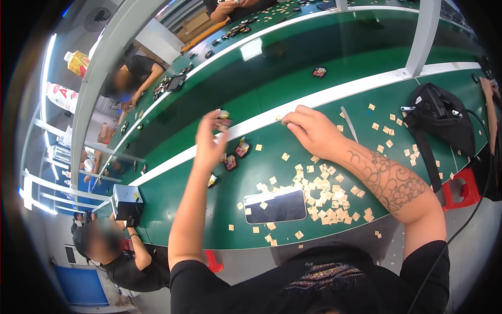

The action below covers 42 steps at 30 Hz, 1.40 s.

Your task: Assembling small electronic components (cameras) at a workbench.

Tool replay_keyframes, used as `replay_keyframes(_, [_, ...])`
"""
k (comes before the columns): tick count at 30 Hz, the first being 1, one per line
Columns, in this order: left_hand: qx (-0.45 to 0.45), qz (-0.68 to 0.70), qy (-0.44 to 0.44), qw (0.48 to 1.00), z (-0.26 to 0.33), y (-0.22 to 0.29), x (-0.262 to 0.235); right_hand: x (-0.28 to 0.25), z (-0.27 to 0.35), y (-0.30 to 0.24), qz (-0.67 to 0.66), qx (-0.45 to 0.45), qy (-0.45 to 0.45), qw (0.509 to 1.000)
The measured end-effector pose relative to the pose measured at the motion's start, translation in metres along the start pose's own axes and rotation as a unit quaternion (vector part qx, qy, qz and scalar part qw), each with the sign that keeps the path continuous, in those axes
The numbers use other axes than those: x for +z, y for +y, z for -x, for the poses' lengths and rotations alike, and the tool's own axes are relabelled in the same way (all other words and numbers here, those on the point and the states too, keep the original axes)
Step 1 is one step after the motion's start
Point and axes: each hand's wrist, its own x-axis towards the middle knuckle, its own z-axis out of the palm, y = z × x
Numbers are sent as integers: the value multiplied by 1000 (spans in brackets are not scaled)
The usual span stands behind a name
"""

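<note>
My left hand [209, 144] is raised over the white rail, its fingers closed round a small dark item [223, 123] with pinkish and yellowish parts, smeared by motion. My right hand [312, 131] hovers near the rail with thumb and fingers pinched together; anything between the fingertips is hidden. Just right of my left wrist, small black items with red and yellow faces [241, 147] lie on the green table [209, 225]. A heap of small tan squares [334, 196] spreads below my right forearm. Beside the heap lies a dark phone [275, 207] with a few squares on it.
A white rail [293, 109] runs between the table and a green conveyor belt [277, 68], which carries one black item [319, 71]. On the right are a black bag [442, 112] and a red stool [463, 188]. A white post [424, 39] stands behind. Co-workers sit at the left and across.
</note>
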Motion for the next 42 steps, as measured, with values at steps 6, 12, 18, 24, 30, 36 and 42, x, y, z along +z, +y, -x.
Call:
replay_keyframes(6, [60,56,-124,989,44,86,48,1,-6,3,-18,-8,58,998])
replay_keyframes(12, [73,-66,-141,985,49,91,51,-5,-7,-4,-3,2,-31,1000])
replay_keyframes(18, [111,-75,-75,988,54,80,53,-13,-6,-27,40,10,-161,986])
replay_keyframes(24, [113,24,-103,988,50,73,64,-21,-8,-54,208,17,-218,953])
replay_keyframes(30, [124,35,-100,987,48,76,67,-10,-7,-60,319,-3,-212,924])
replay_keyframes(36, [126,38,-91,987,41,73,68,-3,-6,-49,228,45,-178,956])
replay_keyframes(42, [103,39,-105,988,42,76,62,-5,-5,-21,32,83,-126,988])
